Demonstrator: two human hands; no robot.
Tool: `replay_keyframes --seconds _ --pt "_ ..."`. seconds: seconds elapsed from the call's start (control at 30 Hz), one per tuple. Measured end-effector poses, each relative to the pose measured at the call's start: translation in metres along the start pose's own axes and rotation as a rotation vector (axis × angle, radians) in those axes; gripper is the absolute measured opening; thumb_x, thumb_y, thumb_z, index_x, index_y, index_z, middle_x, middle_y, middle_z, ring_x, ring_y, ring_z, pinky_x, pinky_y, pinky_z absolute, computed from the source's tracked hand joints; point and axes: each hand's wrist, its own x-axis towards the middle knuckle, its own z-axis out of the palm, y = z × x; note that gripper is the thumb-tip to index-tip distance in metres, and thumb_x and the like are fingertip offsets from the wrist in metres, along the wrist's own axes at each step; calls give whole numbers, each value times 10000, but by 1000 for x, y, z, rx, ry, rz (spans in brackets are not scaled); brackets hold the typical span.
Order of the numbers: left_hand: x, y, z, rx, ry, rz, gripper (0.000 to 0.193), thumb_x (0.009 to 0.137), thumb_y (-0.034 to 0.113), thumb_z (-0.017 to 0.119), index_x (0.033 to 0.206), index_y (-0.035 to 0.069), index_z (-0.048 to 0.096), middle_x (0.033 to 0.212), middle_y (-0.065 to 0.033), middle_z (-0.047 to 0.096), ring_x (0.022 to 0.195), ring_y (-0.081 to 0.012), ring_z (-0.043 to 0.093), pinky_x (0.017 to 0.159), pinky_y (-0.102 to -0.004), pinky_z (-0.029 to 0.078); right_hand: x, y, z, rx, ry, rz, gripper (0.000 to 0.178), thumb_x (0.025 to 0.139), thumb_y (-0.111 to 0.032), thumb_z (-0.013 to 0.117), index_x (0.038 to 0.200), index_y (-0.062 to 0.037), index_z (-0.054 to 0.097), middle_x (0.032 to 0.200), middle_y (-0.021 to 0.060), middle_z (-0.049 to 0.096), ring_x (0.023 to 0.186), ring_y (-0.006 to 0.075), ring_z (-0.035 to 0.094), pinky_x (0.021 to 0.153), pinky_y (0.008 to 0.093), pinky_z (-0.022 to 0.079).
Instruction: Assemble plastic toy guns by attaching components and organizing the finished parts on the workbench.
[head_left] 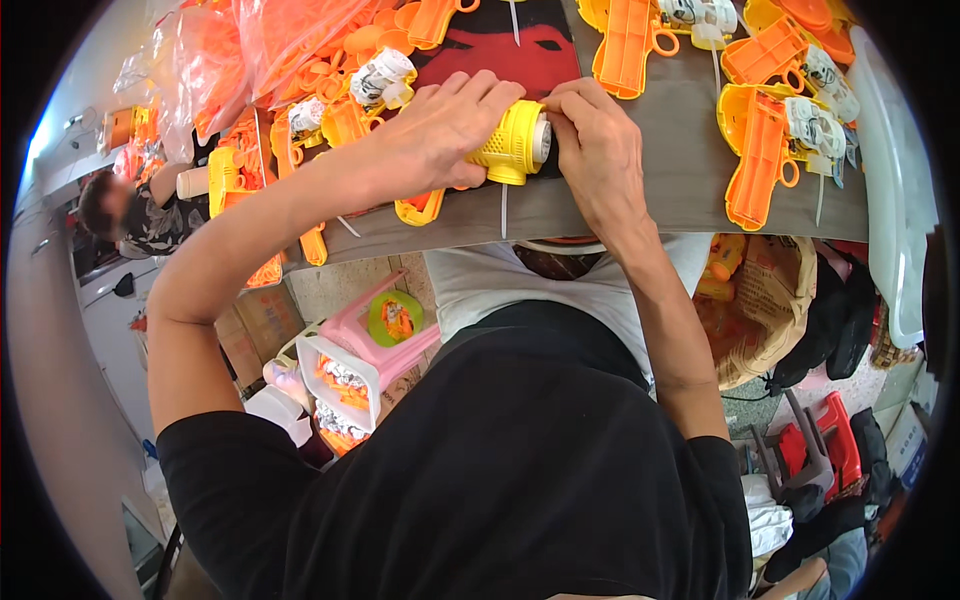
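Over the table's near edge, my left hand [462, 118] grips a yellow cylindrical toy housing [512, 142] with a slotted wall, its fingers wrapped over the top and the thumb below. A white round insert [542, 140] shows at the housing's right end, and a thin white strip [504, 208] hangs beneath. My right hand [602, 145] is closed, with thumb and forefinger pinched against that white end; whatever small thing lies between them is hidden. Under the left wrist an orange and yellow toy piece [420, 207] rests on the table.
Orange toy gun bodies [757, 165] with yellow and white parts lie right of my hands. Plastic bags of orange parts [290, 45] are heaped at the far left. A translucent tray [890, 190] borders the right side. Below stand a paper sack [790, 325] and a pink stool [400, 350]. Another person [150, 205] sits left.
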Motion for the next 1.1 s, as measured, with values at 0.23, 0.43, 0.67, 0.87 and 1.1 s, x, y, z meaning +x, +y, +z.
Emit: replay_keyframes --seconds 0.23,0.43,0.67,0.87,1.1 --pt "-8 3 11 111 111 27 818 649 131 830 1366 60 441 1171 -99 519 1085 -300 533 831 -427 424 2 3 -22 239 -237 78 151 969 -60 586 1038 36 681 1075 108 645 972 253 635 855 333 491" --pt "-17 27 6 313 360 44 831 612 145 850 1348 62 472 1103 -79 545 1037 -269 551 835 -418 415 -23 -26 -24 395 -260 205 500 1006 -281 633 1367 29 481 1214 107 593 1112 160 569 960 309 474" --pt "-13 23 3 327 510 144 913 699 171 812 1495 81 373 1182 -111 556 1096 -280 553 942 -428 424 -19 -29 -14 850 -231 329 536 959 -167 690 1382 40 433 1252 102 602 1170 156 580 1017 315 462" --pt "-70 -20 9 -478 701 -65 1001 768 221 848 1574 106 265 1420 -167 493 1321 -278 489 1093 -428 414 -26 -27 -14 950 -238 296 582 919 -113 722 1408 -4 425 1315 99 576 1220 168 555 1046 330 442" --pt "-71 -12 43 -1160 560 -15 862 839 143 815 1555 106 336 1385 -60 527 1278 -176 511 1077 -329 431 -31 -29 -20 879 -295 236 663 883 -121 756 1441 -35 410 1331 90 558 1252 175 525 1082 338 411"
